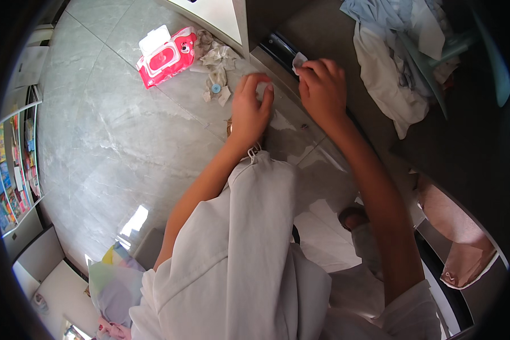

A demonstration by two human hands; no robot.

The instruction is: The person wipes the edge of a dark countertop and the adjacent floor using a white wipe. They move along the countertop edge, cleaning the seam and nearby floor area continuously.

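My right hand point(325, 91) pinches a small crumpled white wipe point(298, 63) against a dark metal rail point(280, 50) at the foot of the cabinet opening. To its left, my left hand point(251, 106) hovers with curled fingers, a gap between thumb and forefinger and nothing seen in it. Beyond it on the floor lies a red and white pack of wet wipes point(165, 57), its white lid point(154, 40) flipped up. Beside the pack are several used, dirty wipes point(219, 57). A light blue button-like disc point(216, 88) rests on one of them.
Pale blue and white clothes point(391, 72) hang inside the dark opening on the right. A white panel point(214, 17) stands at the top. Shelves of colourful books point(19, 165) line the far left. Below them are a pastel cushion or cloth point(114, 276) and the grey tiled floor point(106, 140).
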